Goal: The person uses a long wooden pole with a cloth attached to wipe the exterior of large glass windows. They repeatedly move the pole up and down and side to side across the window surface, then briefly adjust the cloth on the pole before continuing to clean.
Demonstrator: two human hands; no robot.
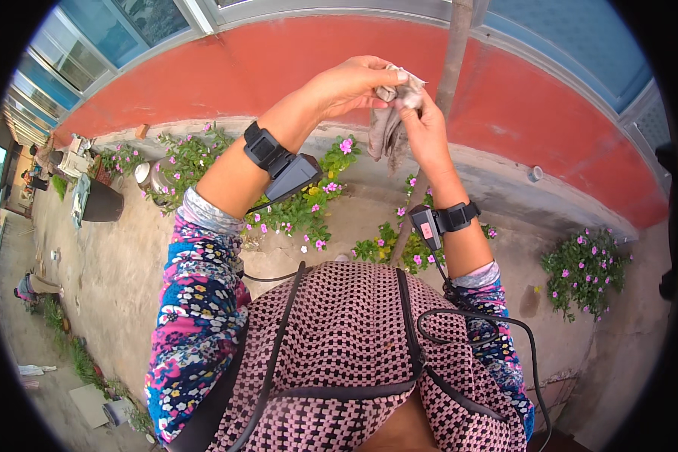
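My left hand (367, 83) pinches the bunched upper end of a grey-brown cloth (387, 135), thumb uppermost. On the other side of the same bundle, my right hand (426, 124) grips it between thumb and fingers. The lower part of the cloth hangs loose below the hands in limp folds. It looks worn and stained; whether it is a rag or a garment such as a sock, I cannot tell. Just right of the hands a wooden pole (453, 62) slants down towards the ground. Part of the pole is hidden behind my right hand and forearm.
A red-painted wall (260, 73) with windows stands ahead. Pink-flowered plants (316, 203) grow below my arms, and another flowering bush (587, 274) at right. A dark bin (103, 199) stands left. Further off, a person (37, 285) bends down. A black cable (534, 361) loops by my right sleeve.
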